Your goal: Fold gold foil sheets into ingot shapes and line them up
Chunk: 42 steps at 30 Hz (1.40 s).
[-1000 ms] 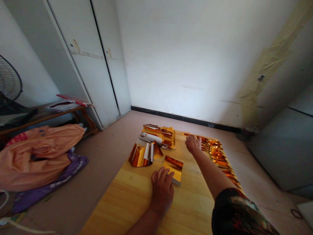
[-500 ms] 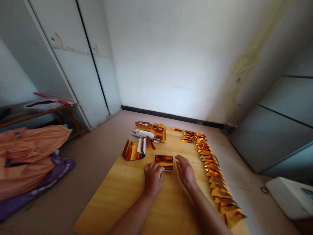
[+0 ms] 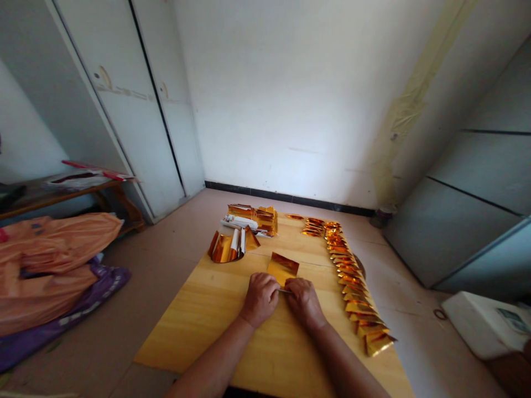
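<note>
A sheet of gold foil paper [image 3: 282, 267] lies on the yellow wooden table [image 3: 215, 326] in front of me, its far edge lifted. My left hand [image 3: 260, 297] and my right hand [image 3: 304, 299] sit side by side at its near edge, fingers curled and pinching that edge. A long row of folded gold pieces [image 3: 352, 282] runs along the table's right side. Curled gold sheets [image 3: 229, 246] and a stack of gold paper [image 3: 253, 218] lie at the far left of the table.
An orange plastic bag [image 3: 45, 260] on purple cloth lies on the floor at left, below a low wooden bench [image 3: 70, 190]. White cupboard doors [image 3: 136, 105] stand behind. A white box [image 3: 483, 326] sits on the floor at right.
My right hand came back from the far row of folded pieces to the gold sheet. Both hands went from lying flat beside it to pinching its near edge, and the sheet's far edge rose.
</note>
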Motion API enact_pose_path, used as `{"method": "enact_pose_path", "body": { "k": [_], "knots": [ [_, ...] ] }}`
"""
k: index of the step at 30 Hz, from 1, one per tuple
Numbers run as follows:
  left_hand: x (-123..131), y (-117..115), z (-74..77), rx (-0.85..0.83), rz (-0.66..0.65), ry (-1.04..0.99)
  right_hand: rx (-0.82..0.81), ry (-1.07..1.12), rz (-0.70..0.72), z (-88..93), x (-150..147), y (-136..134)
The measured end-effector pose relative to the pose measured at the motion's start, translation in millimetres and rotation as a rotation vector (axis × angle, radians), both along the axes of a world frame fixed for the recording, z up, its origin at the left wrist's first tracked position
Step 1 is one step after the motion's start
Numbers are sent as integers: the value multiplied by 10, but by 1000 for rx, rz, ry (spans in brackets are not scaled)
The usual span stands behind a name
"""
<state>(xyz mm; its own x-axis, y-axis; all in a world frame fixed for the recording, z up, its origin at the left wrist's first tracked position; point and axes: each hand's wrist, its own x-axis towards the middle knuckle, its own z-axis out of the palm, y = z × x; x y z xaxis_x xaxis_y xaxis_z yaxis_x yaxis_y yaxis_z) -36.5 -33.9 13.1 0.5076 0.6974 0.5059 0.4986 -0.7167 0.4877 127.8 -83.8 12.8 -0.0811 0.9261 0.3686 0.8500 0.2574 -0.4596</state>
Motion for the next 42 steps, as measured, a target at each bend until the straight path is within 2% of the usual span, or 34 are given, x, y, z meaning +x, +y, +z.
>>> {"method": "enact_pose_path", "body": {
  "k": [2, 7, 9, 12, 16, 19, 21, 24, 26, 28, 30, 33, 36, 38, 42],
  "knots": [
    [-19, 39, -37, -127, -37, -94, -53, 65, 8, 10, 31, 24],
    [-34, 206, -113, -537, 6, -370, -183, 298, -35, 48, 183, 105],
    [-16, 244, -131, -583, 28, -385, -221, 355, -96, 31, 228, 156],
    [16, 253, -149, -559, 64, -347, -228, 424, -158, -18, 248, 228],
    [10, 236, -106, -596, 54, -443, -240, 699, -123, -20, 169, 233],
    [-33, 247, 59, -594, 82, -586, -304, 1009, 2, 85, 33, 149],
    [-59, 265, 247, -498, 67, -573, -399, 1114, 94, 198, -67, 72],
    [-67, 284, 581, -211, -47, -279, -601, 1157, 346, 382, -172, -31],
    [-43, 276, 774, -50, -143, -75, -656, 1176, 450, 475, -199, -71],
    [0, 247, 898, 39, -206, 48, -639, 1202, 404, 518, -208, -85],
    [54, 198, 934, 86, -240, 128, -576, 1201, 268, 502, -216, -79],
    [115, 92, 821, 140, -170, 87, -465, 1167, 68, 394, -236, -69],
    [111, -57, 550, 135, -93, -19, -364, 1252, -175, 264, -241, -109],
    [73, -174, 341, 92, -153, 14, -339, 1342, -307, 203, -234, -170],
    [1, -376, 41, 13, -281, 148, -347, 1434, -418, 139, -233, -334]
  ]
}}
